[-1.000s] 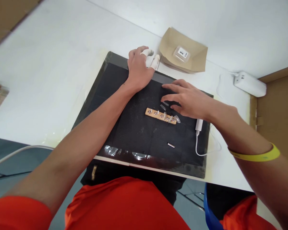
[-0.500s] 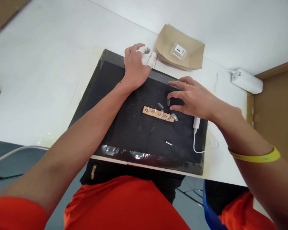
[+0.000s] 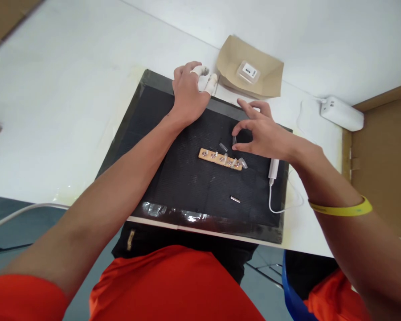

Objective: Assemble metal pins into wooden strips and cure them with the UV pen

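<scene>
My right hand [image 3: 259, 131] pinches a clear false nail tip [image 3: 234, 140] between thumb and index finger, its other fingers raised. Just left of it, another clear nail tip [image 3: 223, 147] lies on the black mat [image 3: 173, 178]. A small wooden strip [image 3: 209, 159] with several round metal studs lies below, some clear nail tips on its right half and one [image 3: 243, 163] at its right end. My left hand [image 3: 190, 91] rests at the mat's far edge, thumb and index in white finger covers and apart, with nothing seen between them.
A cardboard tray [image 3: 227, 58] behind the mat holds a clear plastic box [image 3: 248, 72]. A white stick-shaped device [image 3: 273, 169] with a cable lies at the mat's right side. A short metal bar [image 3: 235, 199] lies nearer me. A white power block [image 3: 342, 113] stands far right.
My right thumb and index finger have closed in on the nail tip, and the right forearm has shifted slightly left. The left hand has stayed in place.
</scene>
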`<state>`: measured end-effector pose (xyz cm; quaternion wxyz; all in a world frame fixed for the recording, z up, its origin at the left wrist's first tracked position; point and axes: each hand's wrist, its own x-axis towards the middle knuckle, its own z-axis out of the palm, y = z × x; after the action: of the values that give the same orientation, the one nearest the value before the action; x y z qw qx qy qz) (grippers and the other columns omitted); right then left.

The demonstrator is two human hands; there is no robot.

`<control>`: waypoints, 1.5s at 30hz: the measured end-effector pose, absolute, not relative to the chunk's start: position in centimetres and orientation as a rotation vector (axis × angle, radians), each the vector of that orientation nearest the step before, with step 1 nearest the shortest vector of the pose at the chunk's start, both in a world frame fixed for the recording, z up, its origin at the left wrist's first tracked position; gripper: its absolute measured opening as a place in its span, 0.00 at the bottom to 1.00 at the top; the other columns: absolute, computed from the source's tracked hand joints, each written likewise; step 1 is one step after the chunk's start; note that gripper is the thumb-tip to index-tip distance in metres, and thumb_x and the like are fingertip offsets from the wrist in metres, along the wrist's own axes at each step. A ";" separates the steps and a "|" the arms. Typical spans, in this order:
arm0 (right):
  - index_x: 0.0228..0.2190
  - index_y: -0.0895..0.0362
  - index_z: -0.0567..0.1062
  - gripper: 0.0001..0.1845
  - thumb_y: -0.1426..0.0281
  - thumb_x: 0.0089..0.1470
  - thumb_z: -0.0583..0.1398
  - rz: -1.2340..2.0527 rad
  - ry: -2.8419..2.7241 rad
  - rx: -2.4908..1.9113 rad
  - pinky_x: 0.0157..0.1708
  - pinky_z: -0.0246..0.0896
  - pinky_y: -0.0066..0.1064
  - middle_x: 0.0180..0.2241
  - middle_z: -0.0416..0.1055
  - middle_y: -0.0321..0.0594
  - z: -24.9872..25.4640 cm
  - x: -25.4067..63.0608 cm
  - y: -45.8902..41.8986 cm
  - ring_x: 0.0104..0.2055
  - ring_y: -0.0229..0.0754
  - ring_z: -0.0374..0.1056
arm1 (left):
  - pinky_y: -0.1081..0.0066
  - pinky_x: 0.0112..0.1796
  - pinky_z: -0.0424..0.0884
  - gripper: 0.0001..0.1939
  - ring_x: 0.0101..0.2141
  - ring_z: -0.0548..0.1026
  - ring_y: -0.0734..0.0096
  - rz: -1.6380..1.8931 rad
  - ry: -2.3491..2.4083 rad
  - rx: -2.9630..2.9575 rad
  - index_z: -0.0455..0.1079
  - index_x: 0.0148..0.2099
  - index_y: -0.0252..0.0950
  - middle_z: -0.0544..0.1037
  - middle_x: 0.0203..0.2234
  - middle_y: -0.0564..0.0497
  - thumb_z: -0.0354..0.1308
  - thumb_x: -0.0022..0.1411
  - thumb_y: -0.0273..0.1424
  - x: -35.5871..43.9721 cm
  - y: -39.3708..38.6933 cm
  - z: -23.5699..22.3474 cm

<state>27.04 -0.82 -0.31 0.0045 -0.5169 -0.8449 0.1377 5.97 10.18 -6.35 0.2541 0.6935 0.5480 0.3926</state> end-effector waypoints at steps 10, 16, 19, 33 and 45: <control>0.41 0.51 0.83 0.08 0.65 0.59 0.66 0.429 -2.691 -1.435 0.68 0.54 0.70 0.76 0.47 0.34 2.6 19.9 -2.9 0.74 0.70 0.46 | 0.50 0.65 0.60 0.16 0.63 0.63 0.52 1.091 1.498 1.925 0.76 0.50 0.57 0.75 0.61 0.55 0.52 0.63 0.45 6.1 10.4 -7.2; 0.44 0.51 0.83 0.11 0.67 0.60 0.64 0.418 -2.726 -1.416 0.70 0.52 0.69 0.76 0.45 0.33 2.1 19.3 -3.2 0.75 0.69 0.44 | 0.44 0.64 0.60 0.15 0.64 0.62 0.49 1.085 1.491 1.939 0.75 0.49 0.64 0.75 0.60 0.60 0.53 0.62 0.46 6.2 10.7 -7.5; 0.47 0.48 0.82 0.13 0.66 0.60 0.64 0.410 -2.710 -1.413 0.70 0.52 0.70 0.75 0.49 0.32 2.1 19.3 -3.3 0.75 0.69 0.45 | 0.44 0.65 0.59 0.14 0.64 0.63 0.49 1.087 1.482 1.939 0.75 0.49 0.60 0.75 0.61 0.57 0.53 0.63 0.44 6.2 10.6 -7.3; 0.46 0.50 0.76 0.15 0.63 0.58 0.68 0.444 -2.677 -1.433 0.67 0.52 0.71 0.76 0.46 0.42 1.4 19.6 -3.5 0.74 0.68 0.46 | 0.50 0.65 0.60 0.12 0.63 0.60 0.55 1.031 1.506 1.986 0.74 0.52 0.52 0.73 0.62 0.56 0.56 0.68 0.41 6.3 10.8 -7.6; 0.50 0.56 0.75 0.25 0.59 0.55 0.71 0.410 -2.667 -1.364 0.69 0.51 0.67 0.75 0.45 0.51 0.2 20.5 -3.3 0.74 0.68 0.45 | 0.54 0.66 0.57 0.14 0.63 0.58 0.59 0.962 1.505 1.988 0.72 0.57 0.46 0.70 0.64 0.54 0.56 0.73 0.40 6.3 10.3 -6.9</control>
<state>20.51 -3.28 0.17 0.0590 -0.4505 -0.8805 0.1353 6.31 10.31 -6.90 0.2324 0.7236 0.5476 0.3500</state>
